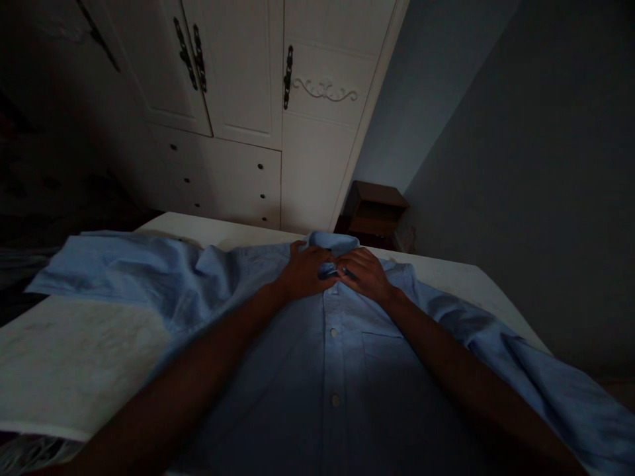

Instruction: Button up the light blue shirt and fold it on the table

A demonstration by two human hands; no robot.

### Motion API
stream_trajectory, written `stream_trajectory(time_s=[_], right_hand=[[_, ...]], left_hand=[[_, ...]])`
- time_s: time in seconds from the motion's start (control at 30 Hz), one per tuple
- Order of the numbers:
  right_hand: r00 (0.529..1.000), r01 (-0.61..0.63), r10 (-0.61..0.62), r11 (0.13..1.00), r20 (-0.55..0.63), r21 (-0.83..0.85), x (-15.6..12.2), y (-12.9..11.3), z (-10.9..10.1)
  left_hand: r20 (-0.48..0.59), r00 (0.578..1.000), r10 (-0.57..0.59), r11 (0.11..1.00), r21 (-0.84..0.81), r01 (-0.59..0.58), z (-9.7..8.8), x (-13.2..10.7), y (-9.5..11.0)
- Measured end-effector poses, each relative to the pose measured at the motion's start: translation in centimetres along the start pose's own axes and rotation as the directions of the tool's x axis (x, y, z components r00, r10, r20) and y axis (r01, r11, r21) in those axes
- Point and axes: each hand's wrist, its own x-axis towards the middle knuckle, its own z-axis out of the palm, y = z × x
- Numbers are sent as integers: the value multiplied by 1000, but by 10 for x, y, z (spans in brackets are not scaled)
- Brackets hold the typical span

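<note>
A light blue button-up shirt (288, 357) lies front side up, its sleeves spread to both sides and its collar (333, 239) at the far end. Just below the collar, my left hand (305, 271) is closed on the shirt's front edge. My right hand (366, 272) meets it there, fingers pinched on the same part of the placket. Whatever small piece sits between the fingertips is hidden. Nearer to me, a button (333, 332) and another button (335, 400) show down the placket. A chest pocket lies under my right forearm.
The shirt rests on a white table (84, 357). Beyond its far edge stands a white wardrobe (238, 86) with dark handles and drawers. A small brown cabinet (380, 205) is by the wall. The room is dim.
</note>
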Motion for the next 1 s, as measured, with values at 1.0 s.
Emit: stream_trajectory(time_s=[1.0], right_hand=[[984,-157,138,973,114,170,0,6,1]], left_hand=[[10,996,-92,983,159,89,7,-4,11]])
